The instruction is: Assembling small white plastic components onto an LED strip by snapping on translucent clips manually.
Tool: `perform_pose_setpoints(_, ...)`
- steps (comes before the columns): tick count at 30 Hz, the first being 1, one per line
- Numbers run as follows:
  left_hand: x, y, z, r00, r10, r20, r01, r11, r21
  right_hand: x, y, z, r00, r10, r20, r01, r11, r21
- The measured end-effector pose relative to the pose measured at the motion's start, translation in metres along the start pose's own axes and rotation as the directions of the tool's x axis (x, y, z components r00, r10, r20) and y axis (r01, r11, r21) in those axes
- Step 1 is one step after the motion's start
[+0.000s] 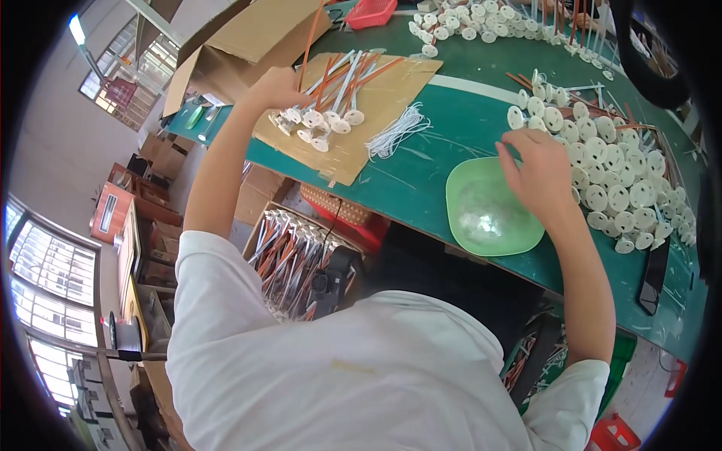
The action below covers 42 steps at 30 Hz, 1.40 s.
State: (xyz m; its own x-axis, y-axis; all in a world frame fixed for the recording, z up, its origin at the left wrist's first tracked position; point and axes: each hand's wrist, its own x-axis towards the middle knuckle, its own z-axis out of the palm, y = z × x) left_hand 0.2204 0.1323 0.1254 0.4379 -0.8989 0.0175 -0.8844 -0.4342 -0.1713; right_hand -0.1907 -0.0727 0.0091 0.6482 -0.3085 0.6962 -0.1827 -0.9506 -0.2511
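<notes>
My left hand (pixel 275 90) is over the far left of the table, its fingers closed on a long, thin orange-brown strip (pixel 310 41) that stands up from them. Just below it, a bunch of white round discs (pixel 322 120) with orange-brown and white strips lies on a flat cardboard sheet (pixel 301 159). My right hand (pixel 538 167) hovers above the right rim of a light green bowl (pixel 460 201), thumb and forefinger apart, with nothing visible between them. Small clear or shiny contents, too fine to make out, lie in the bowl. A large heap of similar white discs (pixel 617 169) is right of this hand.
A bundle of thin white wires (pixel 398 131) lies between cardboard and bowl. More discs (pixel 481 21) and a red basket (pixel 371 13) are at the back. A black phone (pixel 653 282) rests near the right edge. An open carton (pixel 256 34) stands left; a filled box (pixel 289 263) sits below.
</notes>
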Motion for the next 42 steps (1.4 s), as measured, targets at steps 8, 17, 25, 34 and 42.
perform_pose_setpoints(8,0.008,-0.004,0.015,0.985,-0.16,0.067,0.152,0.983,0.107,-0.001,-0.001,-0.008,1.0,0.009,0.015,-0.009,1.0,0.003)
perform_pose_setpoints(17,0.03,0.073,-0.036,0.999,0.002,0.033,-0.01,0.969,0.248,-0.005,-0.002,0.002,1.0,-0.004,0.014,0.003,1.0,0.03)
perform_pose_setpoints(25,0.089,0.253,-0.031,0.831,0.527,-0.179,-0.503,0.848,0.166,-0.005,-0.003,-0.002,0.995,-0.092,0.033,0.091,0.996,0.016)
perform_pose_setpoints(34,0.219,0.348,0.025,0.592,0.696,-0.405,-0.765,0.644,-0.013,-0.005,-0.002,0.005,0.998,-0.065,0.026,0.064,0.997,0.045)
perform_pose_setpoints(42,0.214,0.306,0.021,0.678,0.698,-0.23,-0.726,0.685,-0.063,-0.007,-0.001,0.01,0.995,-0.092,-0.039,0.094,0.994,0.061)
